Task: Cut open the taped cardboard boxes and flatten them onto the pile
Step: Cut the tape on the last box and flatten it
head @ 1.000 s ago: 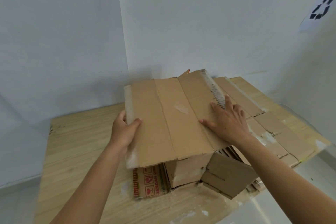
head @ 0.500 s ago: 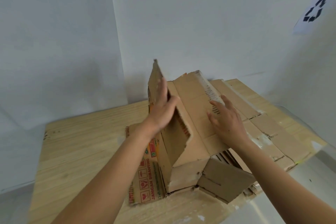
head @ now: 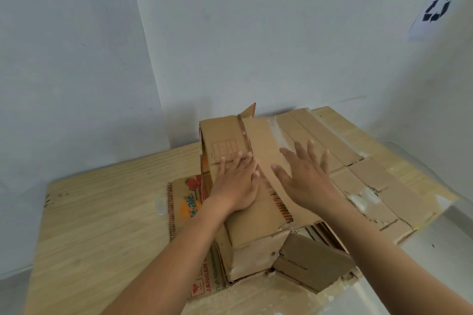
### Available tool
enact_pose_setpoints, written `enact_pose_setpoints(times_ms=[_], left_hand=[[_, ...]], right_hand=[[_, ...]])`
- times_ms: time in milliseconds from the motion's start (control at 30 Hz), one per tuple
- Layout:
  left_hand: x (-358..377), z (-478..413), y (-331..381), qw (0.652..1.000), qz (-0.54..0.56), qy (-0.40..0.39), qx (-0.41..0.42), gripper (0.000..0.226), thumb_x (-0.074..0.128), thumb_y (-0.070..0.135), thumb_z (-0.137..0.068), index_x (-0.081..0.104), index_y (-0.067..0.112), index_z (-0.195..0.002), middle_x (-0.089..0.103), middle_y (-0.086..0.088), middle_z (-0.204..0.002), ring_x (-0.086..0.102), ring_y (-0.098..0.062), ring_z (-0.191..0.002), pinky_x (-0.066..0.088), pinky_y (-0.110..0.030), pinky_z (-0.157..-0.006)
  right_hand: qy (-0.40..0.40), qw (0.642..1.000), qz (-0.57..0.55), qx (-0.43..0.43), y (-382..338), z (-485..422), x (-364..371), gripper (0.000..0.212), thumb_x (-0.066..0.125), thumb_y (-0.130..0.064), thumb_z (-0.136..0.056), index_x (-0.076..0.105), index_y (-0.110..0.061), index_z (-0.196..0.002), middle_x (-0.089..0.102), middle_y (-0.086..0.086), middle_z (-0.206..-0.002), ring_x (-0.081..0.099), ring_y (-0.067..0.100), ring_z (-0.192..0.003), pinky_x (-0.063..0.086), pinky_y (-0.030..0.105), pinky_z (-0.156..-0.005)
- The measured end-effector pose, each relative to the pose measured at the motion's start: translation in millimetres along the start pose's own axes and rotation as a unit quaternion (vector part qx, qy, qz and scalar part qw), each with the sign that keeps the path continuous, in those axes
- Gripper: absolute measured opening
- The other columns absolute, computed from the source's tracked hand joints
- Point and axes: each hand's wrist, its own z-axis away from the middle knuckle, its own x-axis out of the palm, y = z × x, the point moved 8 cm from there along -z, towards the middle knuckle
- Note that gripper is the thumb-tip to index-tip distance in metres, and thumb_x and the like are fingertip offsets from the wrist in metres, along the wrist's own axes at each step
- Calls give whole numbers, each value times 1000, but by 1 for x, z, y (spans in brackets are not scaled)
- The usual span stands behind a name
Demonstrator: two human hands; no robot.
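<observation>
Flap (head: 256, 220) lies on the pile (head: 371, 179); our left hand (head: 235, 181), fingers straight together, presses it flat; our right hand (head: 304, 176), fingers spread, looks poised to help

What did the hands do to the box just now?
The left grip swung the brown cardboard flap up and over rightward, let go of its edge, and now presses flat on it. The right grip shifted a little and spread wider. The flattened cardboard pile and pale wooden table stayed put.
</observation>
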Motion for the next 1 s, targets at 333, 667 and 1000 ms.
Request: enact_pose_setpoints(times_ms=[333,667,1000], left_hand=[[-65,12,-42,928,234,286,35,44,40,3,-95,51,19,-135,51,4,-138,40,-5,-129,35,-41,-112],[-52,-6,-118,963,244,110,-26,87,57,20,-95,-8,32,-152,15,6,-159,22,-15,-144,27,-27,-108],[-74,48,-183,932,299,187,-82,59,40,1,-98,33,31,-148,38,4,-148,46,-14,-123,44,-26,-90]], right_hand=[[-63,995,-77,17,-32,-2,47,70,24,-58,-96,2,-21,-152,14,6,-158,5,27,-147,2,48,-118],[-38,990,-127,-36,-37,-1,31,63,38,-57,-93,26,-23,-144,48,-4,-140,48,19,-124,36,39,-107],[-79,974,-190,-95,-43,4,19,58,47,-59,-84,36,-35,-136,53,-26,-109,55,-12,-84,46,8,-77]])
